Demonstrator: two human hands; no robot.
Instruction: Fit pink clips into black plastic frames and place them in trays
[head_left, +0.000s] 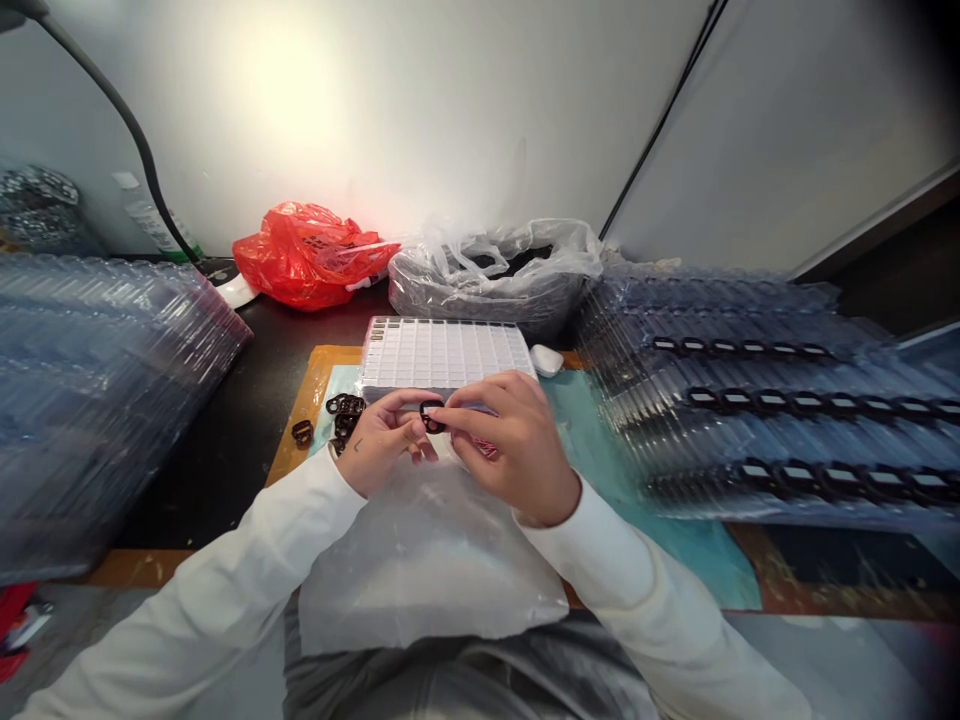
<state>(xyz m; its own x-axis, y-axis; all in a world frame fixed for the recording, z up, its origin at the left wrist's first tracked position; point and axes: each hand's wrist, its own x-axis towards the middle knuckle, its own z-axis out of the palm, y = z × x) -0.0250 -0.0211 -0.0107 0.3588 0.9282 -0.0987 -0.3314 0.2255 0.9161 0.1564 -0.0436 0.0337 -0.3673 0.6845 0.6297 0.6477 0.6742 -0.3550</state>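
Observation:
Between my two hands, in front of the white gridded tray (450,356), is a small black ring-shaped part (431,417). My left hand (382,437) pinches it from the left with thumb and index finger. The fingertips of my right hand (514,440) close on its right side. Several similar black parts (345,420) lie just left of my left hand, and one more (302,433) sits farther left. Something with red and white stripes (486,447) shows under my right fingers. A translucent plastic sheet (435,560) spreads below both hands.
Stacks of clear plastic trays stand at the left (97,400) and right (750,400), the right ones holding black parts. A red bag (307,255), a clear bag (495,285) with dark contents, and a small white case (547,360) are behind. A lamp arm (127,115) rises at left.

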